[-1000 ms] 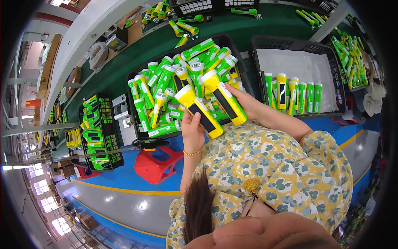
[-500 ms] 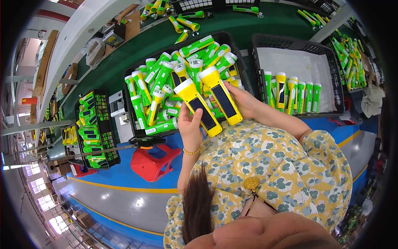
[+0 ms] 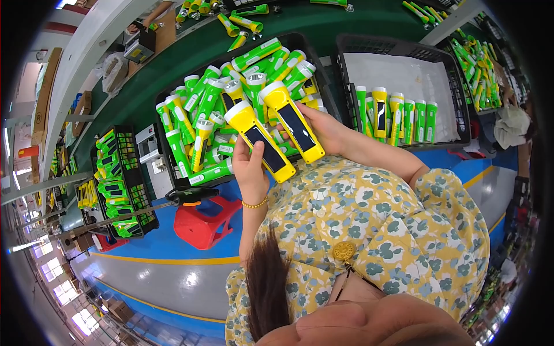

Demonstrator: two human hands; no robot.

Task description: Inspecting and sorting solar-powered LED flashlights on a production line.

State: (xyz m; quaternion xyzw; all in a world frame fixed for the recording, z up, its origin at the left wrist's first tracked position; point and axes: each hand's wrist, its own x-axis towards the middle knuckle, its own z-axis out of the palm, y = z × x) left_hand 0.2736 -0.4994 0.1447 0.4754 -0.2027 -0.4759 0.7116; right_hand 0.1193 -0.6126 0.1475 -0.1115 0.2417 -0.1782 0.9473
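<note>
My left hand [image 3: 251, 171] is closed round a yellow flashlight [image 3: 266, 151] with a white head, its thumb lying on the dark panel along the barrel. A second yellow flashlight [image 3: 309, 151] of the same kind is gripped by my right hand [image 3: 321, 128], whose fingers are partly hidden behind it. Both flashlights are held side by side, panels facing up and white heads pointing away from me. Just beyond them, a black crate [image 3: 167, 151] is heaped with green and yellow flashlights [image 3: 203, 102], some with clear lenses showing.
To the right stands a black crate [image 3: 459, 109] lined with white sheet, a row of flashlights along its near side. Another filled crate [image 3: 131, 173] is at left, near a red stool [image 3: 202, 226] on the blue floor. A person's hand [image 3: 134, 26] shows at the far left.
The whole view has shifted, so the crates and flashlights appear further left and slightly higher. Both hands keep their hold on the two flashlights, with little change between them.
</note>
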